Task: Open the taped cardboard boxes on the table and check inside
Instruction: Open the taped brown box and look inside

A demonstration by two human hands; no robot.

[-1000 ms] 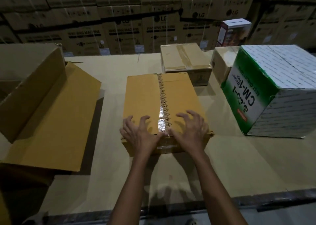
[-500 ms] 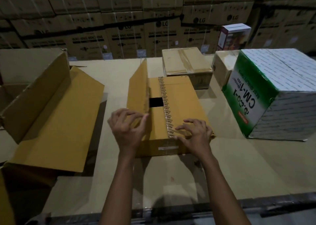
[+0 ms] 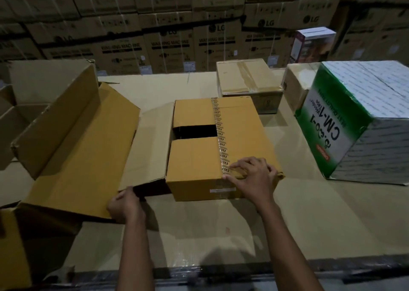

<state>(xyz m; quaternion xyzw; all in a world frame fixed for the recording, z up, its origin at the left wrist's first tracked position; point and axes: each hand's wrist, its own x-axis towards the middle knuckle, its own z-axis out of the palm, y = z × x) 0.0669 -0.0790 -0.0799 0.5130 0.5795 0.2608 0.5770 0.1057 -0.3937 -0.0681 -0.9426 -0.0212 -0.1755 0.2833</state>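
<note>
Head view: box [image 3: 194,186] likely light, stiff. Left grip [image 3: 125,204] pinches folded-out left flap [image 3: 146,149]; right grip [image 3: 252,175] curls on taped edge of right flap [image 3: 241,131]; lift there.

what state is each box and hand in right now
middle box: half open, inner flaps down
left flap: folded out flat
right flap: down, tape strip along its edge
left hand: grips left flap's near corner
right hand: pinches right flap's near edge
big left box: open
small back box: taped shut
green and white box: closed
</note>
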